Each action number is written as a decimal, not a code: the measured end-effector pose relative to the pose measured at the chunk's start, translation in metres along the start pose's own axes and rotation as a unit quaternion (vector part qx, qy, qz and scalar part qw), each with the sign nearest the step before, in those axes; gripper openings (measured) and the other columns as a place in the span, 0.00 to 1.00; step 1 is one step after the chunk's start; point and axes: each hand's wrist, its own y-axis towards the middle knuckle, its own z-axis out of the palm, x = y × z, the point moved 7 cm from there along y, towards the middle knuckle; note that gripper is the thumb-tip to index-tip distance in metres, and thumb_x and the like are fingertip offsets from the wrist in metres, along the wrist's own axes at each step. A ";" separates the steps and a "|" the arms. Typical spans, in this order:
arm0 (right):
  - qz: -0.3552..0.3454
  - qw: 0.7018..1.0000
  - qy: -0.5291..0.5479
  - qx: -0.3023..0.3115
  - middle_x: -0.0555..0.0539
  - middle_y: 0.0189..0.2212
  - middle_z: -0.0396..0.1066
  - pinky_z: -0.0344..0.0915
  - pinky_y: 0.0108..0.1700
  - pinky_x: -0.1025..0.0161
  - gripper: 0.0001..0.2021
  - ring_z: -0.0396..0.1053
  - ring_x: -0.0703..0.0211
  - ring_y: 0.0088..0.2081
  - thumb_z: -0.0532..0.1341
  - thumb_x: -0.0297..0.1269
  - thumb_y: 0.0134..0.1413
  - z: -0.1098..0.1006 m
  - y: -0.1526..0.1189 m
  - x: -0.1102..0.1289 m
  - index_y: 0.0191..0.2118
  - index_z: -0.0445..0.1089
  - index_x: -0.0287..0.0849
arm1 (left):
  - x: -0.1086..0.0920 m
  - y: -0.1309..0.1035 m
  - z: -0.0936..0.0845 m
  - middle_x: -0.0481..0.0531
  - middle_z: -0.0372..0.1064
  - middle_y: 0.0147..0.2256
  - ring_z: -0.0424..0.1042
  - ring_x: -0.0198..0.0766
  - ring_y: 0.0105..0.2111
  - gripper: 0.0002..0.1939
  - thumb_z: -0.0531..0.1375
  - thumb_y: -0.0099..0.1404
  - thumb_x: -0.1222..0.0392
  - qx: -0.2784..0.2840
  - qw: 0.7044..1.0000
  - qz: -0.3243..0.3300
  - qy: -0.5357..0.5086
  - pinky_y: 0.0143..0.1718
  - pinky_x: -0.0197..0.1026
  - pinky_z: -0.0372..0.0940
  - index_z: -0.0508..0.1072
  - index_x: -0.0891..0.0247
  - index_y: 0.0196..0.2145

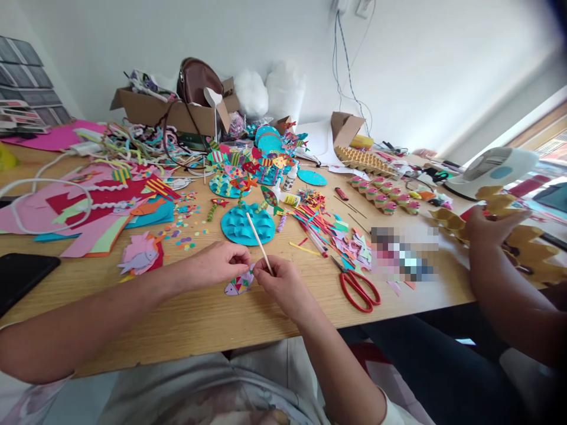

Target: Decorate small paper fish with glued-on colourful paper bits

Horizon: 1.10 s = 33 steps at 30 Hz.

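Note:
My right hand (pixel 282 284) is closed around a thin white stick (pixel 260 243), which slants up and to the left over a blue scalloped base (pixel 241 227). Just left of it, my left hand (pixel 224 262) has its fingers curled together above the table; whatever they may pinch is too small to make out. Beneath and between both hands is a lilac paper fish (pixel 239 284) with coloured triangles, its tail end near my right fingertips. Colourful paper fish (pixel 234 168) stand on other blue bases farther back.
Red scissors (pixel 361 290) lie right of my hands, near paper strips and scraps (pixel 354 243). Another person's hand (pixel 487 227) touches egg-carton pieces at the right. Coloured paper (pixel 88 206) and a black phone (pixel 26 277) lie left. Glue bottles (pixel 291 176) stand behind.

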 end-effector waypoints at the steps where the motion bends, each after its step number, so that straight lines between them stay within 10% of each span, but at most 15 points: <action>1: 0.001 1.000 -0.003 0.000 0.57 0.16 0.53 0.47 0.22 0.69 0.05 0.49 0.69 0.20 0.55 0.32 0.44 0.001 0.000 0.000 0.21 0.62 0.40 | -0.001 -0.001 0.000 0.46 0.63 0.22 0.62 0.33 0.25 0.08 0.51 0.53 0.59 0.001 1.000 0.002 0.016 0.26 0.34 0.55 0.67 0.66 0.25; 15: -0.007 1.000 -0.004 0.006 0.55 0.17 0.57 0.49 0.23 0.69 0.06 0.52 0.68 0.21 0.54 0.32 0.45 0.006 0.002 0.001 0.22 0.63 0.39 | 0.007 -0.003 0.001 0.45 0.63 0.22 0.61 0.33 0.25 0.08 0.52 0.55 0.61 0.004 0.998 -0.003 0.060 0.24 0.32 0.53 0.68 0.65 0.23; 24: 0.019 0.992 0.125 -0.021 0.54 0.22 0.57 0.45 0.17 0.69 0.17 0.50 0.72 0.16 0.51 0.47 0.54 -0.025 -0.022 -0.003 0.35 0.65 0.37 | 0.014 -0.008 0.007 0.46 0.65 0.24 0.62 0.34 0.26 0.10 0.51 0.58 0.61 0.032 0.990 0.005 0.135 0.26 0.34 0.52 0.69 0.64 0.25; 33: -0.006 0.992 0.100 -0.082 0.53 0.23 0.58 0.51 0.18 0.71 0.14 0.55 0.71 0.19 0.54 0.42 0.55 -0.061 -0.049 -0.012 0.42 0.67 0.39 | 0.010 -0.003 0.011 0.48 0.64 0.27 0.62 0.35 0.28 0.09 0.50 0.59 0.63 0.058 0.975 0.011 0.212 0.27 0.34 0.51 0.68 0.64 0.25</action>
